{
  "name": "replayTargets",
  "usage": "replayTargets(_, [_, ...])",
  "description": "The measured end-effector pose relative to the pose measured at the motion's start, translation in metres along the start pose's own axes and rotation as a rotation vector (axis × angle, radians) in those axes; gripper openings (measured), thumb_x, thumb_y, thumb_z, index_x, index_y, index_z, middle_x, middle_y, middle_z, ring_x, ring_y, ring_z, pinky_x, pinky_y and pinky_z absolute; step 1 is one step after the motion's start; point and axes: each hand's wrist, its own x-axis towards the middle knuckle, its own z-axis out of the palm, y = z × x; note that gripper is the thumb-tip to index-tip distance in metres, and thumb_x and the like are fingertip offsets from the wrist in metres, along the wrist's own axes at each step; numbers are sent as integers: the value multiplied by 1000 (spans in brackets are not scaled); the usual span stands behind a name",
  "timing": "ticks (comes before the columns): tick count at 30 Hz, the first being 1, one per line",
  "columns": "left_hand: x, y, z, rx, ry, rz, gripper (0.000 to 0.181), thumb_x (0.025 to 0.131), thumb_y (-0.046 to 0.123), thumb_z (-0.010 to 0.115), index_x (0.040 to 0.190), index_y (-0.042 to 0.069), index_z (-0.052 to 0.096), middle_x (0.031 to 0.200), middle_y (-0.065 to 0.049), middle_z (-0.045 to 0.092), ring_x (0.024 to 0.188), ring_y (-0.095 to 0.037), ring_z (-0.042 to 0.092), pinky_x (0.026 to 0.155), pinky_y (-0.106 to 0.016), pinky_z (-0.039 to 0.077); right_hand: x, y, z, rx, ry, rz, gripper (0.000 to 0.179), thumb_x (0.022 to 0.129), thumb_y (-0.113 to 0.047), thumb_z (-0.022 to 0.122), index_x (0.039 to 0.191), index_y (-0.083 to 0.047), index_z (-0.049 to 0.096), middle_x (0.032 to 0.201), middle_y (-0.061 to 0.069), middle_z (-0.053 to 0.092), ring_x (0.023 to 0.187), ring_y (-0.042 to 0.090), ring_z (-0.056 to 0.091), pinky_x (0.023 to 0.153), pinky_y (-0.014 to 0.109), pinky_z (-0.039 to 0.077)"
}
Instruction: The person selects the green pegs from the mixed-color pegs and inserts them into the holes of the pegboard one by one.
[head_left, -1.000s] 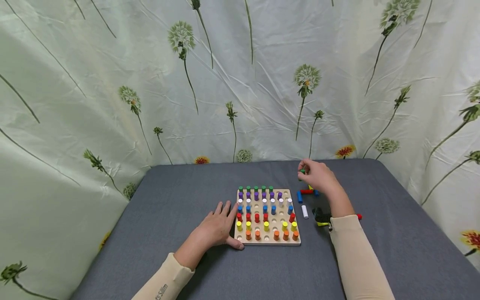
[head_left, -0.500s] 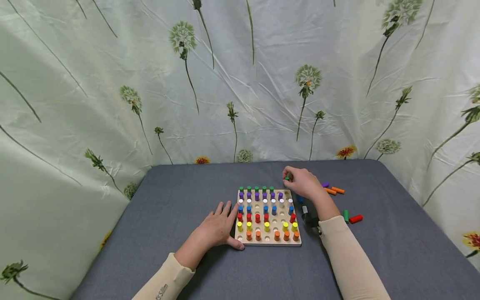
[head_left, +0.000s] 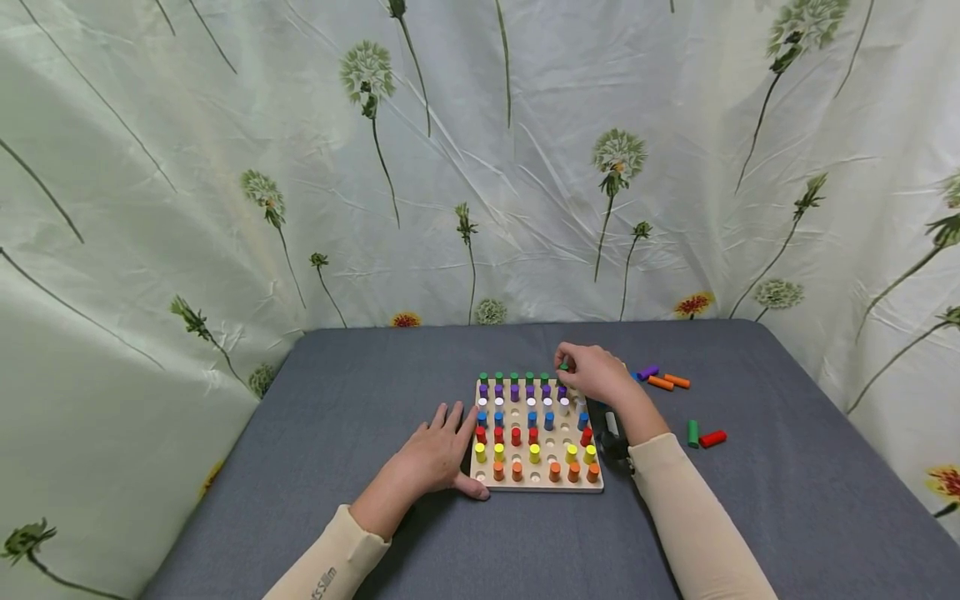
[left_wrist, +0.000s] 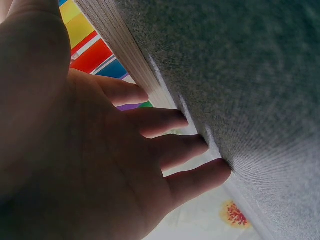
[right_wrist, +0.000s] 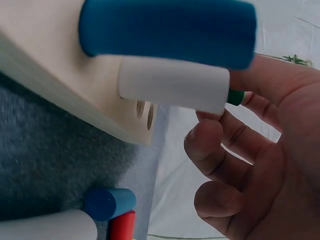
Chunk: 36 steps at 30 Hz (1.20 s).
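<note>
A wooden pegboard (head_left: pixel 536 483) stands on the table, its holes partly filled with rows of coloured pegs. My right hand (head_left: pixel 596 372) pinches a green peg (head_left: pixel 564 367) over the far right corner, at the end of the green row. In the right wrist view that green peg (right_wrist: pixel 236 97) is mostly hidden behind a white peg (right_wrist: pixel 175 85) and a blue peg (right_wrist: pixel 167 32) standing in the board. My left hand (head_left: pixel 435 457) lies with fingers spread along the board's left edge, thumb at the near corner. The left wrist view has its straight fingers (left_wrist: pixel 195 182) reaching down to the table.
Loose pegs lie right of the board: a purple peg (head_left: pixel 648 372), two orange ones (head_left: pixel 661 383), a green one (head_left: pixel 693 433) and a red one (head_left: pixel 713 438). More loose pegs lie partly hidden under the right forearm. A flowered curtain (head_left: pixel 480 167) hangs behind the grey table (head_left: pixel 360 367).
My right hand has carried the green peg leftward and toward me, from beyond the board's right side to its far right corner. The left hand has stayed in place.
</note>
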Motion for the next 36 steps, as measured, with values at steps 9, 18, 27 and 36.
replayTargets(9, [0, 1, 0, 13, -1, -7, 132, 74, 83, 77, 172, 16, 19, 176, -18, 26, 163, -41, 26, 123, -61, 38, 2, -2, 6, -16, -26, 19, 6, 105, -23, 65, 107, -17, 66, 84, 2, 63, 67, 19, 54, 60, 31, 40])
replayTargets(18, [-1, 1, -1, 4, 8, -2, 132, 73, 82, 79, 171, 15, 20, 176, -19, 26, 163, -42, 27, 123, -61, 39, 2, -2, 7, -9, -23, 49, 8, 106, -24, 65, 106, -17, 69, 83, 2, 63, 67, 19, 54, 59, 31, 41])
replayTargets(27, [0, 1, -1, 1, 1, -8, 132, 74, 81, 79, 172, 16, 19, 176, -19, 25, 163, -42, 26, 124, -61, 38, 4, -2, 8, 24, -19, 70, 9, 104, -24, 68, 105, -16, 72, 87, 4, 66, 69, 19, 55, 60, 31, 41])
replayTargets(36, [1, 1, 1, 4, 6, -7, 132, 73, 82, 79, 171, 15, 21, 176, -19, 26, 163, -42, 27, 124, -61, 38, 4, -7, 9, 51, -10, 139, 15, 102, -23, 71, 109, -11, 76, 95, 7, 70, 76, 20, 60, 62, 30, 45])
